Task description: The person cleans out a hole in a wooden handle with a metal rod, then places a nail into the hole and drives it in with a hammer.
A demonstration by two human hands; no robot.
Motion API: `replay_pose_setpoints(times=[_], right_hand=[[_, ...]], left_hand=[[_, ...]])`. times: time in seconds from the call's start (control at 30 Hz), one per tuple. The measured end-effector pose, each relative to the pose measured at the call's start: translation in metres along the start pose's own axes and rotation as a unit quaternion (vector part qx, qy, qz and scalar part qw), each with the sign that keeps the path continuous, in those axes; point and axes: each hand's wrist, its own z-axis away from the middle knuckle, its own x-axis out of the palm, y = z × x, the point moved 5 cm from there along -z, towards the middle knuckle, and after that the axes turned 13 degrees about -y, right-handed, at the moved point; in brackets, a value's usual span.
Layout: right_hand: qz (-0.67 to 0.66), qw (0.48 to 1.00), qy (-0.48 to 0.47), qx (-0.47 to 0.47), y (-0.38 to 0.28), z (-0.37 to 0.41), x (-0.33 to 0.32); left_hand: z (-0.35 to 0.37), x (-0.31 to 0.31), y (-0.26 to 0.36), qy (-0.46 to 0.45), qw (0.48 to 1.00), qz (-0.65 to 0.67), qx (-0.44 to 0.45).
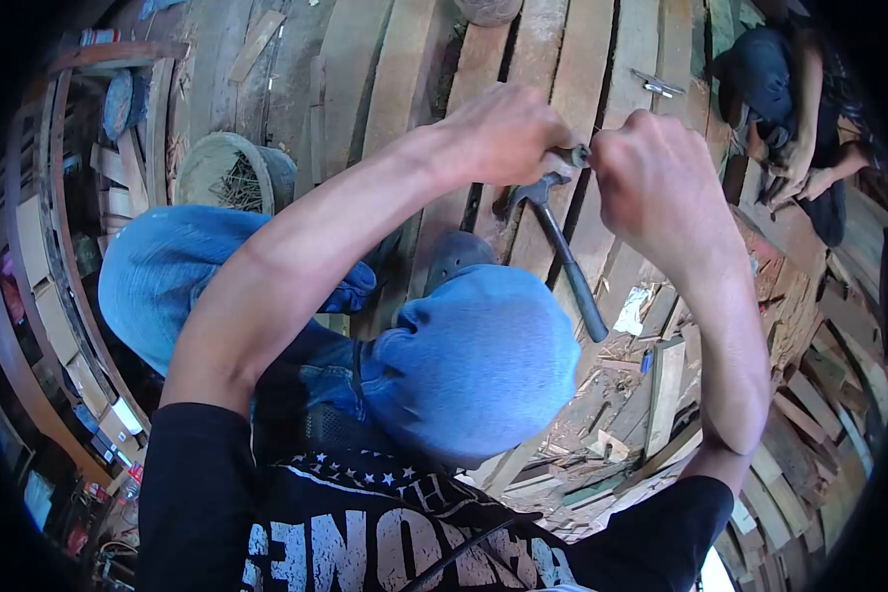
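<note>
My left hand is closed around a short, greyish, rod-like piece whose round dark end pokes out towards the right; its kind is hard to tell. Right beside that end, my right hand is curled into a fist, and whatever its fingers hold is hidden. Beneath both hands a claw hammer lies on the wooden planks, its dark handle slanting towards my knee. A small metal tool rests on the planks beyond my right hand.
A bucket with many nails stands left of my knee. A wooden frame runs along the left side. Wood scraps litter the right. At the upper right another person crouches, hands low near the wood.
</note>
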Motion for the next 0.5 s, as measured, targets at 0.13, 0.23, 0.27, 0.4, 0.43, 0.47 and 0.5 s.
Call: replay_pose_setpoints(times=[0.13,0.23,0.27,0.4,0.43,0.47,0.5], right_hand=[[-0.009,1.0,0.002,0.027,0.008,-0.008,-0.002],[-0.014,0.999,0.002,0.043,0.011,-0.012,-0.006],[-0.012,0.999,0.004,0.052,0.011,-0.013,-0.007],[-0.02,0.997,0.009,0.075,0.01,-0.015,-0.009],[-0.046,0.996,0.009,0.08,0.009,-0.016,-0.01],[-0.072,0.994,0.009,0.085,0.009,-0.016,-0.011],[-0.076,0.992,0.009,0.096,0.01,-0.017,-0.012]], left_hand=[[-0.005,-0.012,0.001,-0.003,1.0,-0.004,0.001],[-0.006,-0.025,0.0,0.012,0.998,0.062,0.015],[-0.004,-0.029,-0.002,0.018,0.996,0.081,0.011],[0.002,-0.034,-0.008,0.045,0.996,0.082,0.015],[0.003,-0.035,-0.009,0.085,0.992,0.081,0.04],[0.001,-0.031,-0.011,0.078,0.993,0.078,0.049],[0.001,-0.029,-0.01,0.077,0.992,0.092,0.047]])
